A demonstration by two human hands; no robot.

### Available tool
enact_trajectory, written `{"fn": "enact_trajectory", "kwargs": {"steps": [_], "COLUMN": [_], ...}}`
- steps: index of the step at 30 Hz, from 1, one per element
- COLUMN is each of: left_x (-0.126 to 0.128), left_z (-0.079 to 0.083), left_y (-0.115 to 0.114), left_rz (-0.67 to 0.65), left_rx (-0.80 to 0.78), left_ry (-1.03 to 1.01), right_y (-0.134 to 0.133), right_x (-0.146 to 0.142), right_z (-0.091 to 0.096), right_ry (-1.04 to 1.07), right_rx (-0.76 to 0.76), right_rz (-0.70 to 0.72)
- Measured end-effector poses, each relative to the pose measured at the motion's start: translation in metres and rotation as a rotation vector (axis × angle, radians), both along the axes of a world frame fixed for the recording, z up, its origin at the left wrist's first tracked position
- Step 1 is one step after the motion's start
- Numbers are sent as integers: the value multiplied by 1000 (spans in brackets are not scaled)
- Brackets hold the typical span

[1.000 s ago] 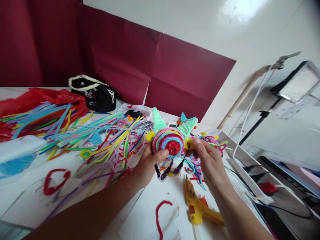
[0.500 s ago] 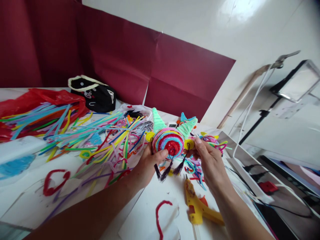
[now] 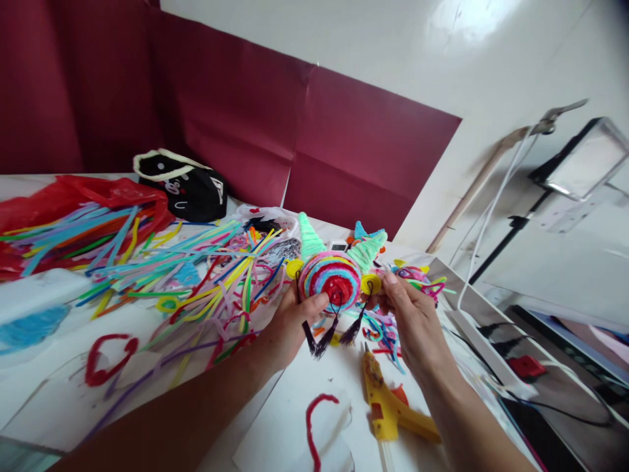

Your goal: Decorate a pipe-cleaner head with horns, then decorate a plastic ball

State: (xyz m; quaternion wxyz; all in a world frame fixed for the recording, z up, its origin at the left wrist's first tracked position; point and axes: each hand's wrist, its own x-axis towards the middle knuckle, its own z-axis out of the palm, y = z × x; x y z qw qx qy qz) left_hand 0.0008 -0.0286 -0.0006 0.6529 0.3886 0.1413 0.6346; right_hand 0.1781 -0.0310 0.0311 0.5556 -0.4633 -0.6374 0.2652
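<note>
Held up over the table is a pipe-cleaner ornament, a striped round spiral with a red centre. Two mint-green horns rise from its top, a yellow disc sits on each side, and dark tassels hang below. My left hand grips its lower left edge, thumb across the front near the red centre. At the right yellow disc, my right hand pinches the side with thumb and fingers. Below them lies a yellow glue gun, near a curved red pipe cleaner.
Loose pipe cleaners spread across the left, beside a red plastic bag and a black pouch. On the right stand a white power strip with plugs and a lamp on a stand. Maroon paper covers the wall behind.
Almost nothing differs. Both hands keep the ornament in the same place, with only a very slight shift of it and of the view.
</note>
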Motion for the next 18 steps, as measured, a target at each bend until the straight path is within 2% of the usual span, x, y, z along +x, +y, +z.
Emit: {"fn": "enact_trajectory", "kwargs": {"steps": [9,18], "left_x": [-2,-2], "left_z": [-7,-8], "left_y": [2,4], "left_rz": [-75,-165], "left_rx": [-21,-60], "left_ry": [-4,-102], "right_y": [-5,-17], "right_x": [0,6], "right_z": [2,11], "right_ry": [90,185], "right_rx": [-4,12], "right_rz": [32,14]}}
